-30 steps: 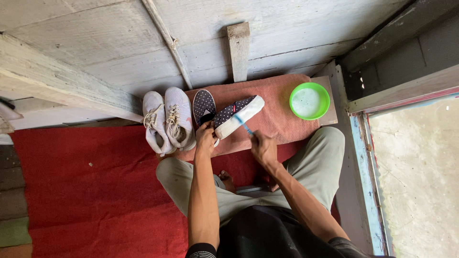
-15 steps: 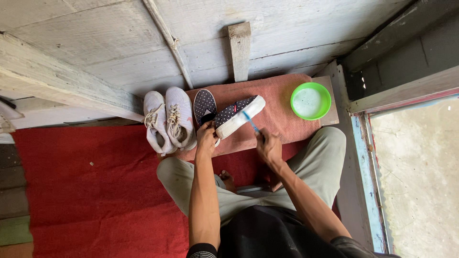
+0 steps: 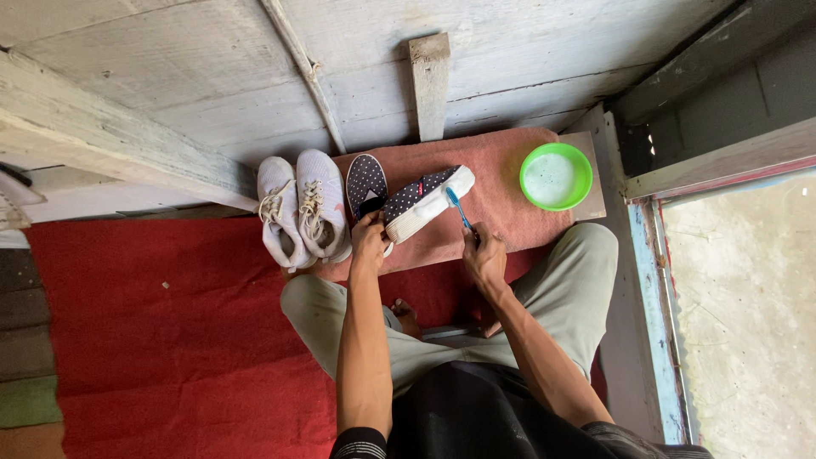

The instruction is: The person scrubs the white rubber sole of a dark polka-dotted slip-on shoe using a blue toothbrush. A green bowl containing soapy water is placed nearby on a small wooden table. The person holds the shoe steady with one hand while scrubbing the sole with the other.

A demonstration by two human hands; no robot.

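**A:** Only one view here, the head camera looking straight down. Middle of the frame, the left hand [image 3: 370, 234] is wrapped around the heel end of a dark navy slip-on shoe with white polka dots and a thick white rubber sole [image 3: 425, 202]. The fingers are closed on it, and the shoe is tipped on its side with the sole facing the lower right.

**B:** And the other hand?

**A:** The right hand [image 3: 483, 255] sits just right of centre, curled tight around a thin blue plastic toothbrush [image 3: 459, 210]. The brush head points up-left and touches the white sole edge near the toe end. The shoe itself rests over a faded salmon-pink cloth mat [image 3: 501, 183] in the upper middle.

**B:** What's around it?

**A:** Its matching dotted navy shoe [image 3: 365, 180] lies flat just left of it, sole down. Left of that is a pair of pale pinkish-white lace-up sneakers [image 3: 302, 208], side by side. Upper right of the mat there's a round bright green plastic bowl with cloudy whitish liquid [image 3: 556, 176], well apart from both hands. A red carpet [image 3: 170, 340] fills the lower left, grey weathered wooden planks [image 3: 212, 68] run across the top, and the person's legs in light khaki trousers [image 3: 569, 289] are folded at the bottom centre.
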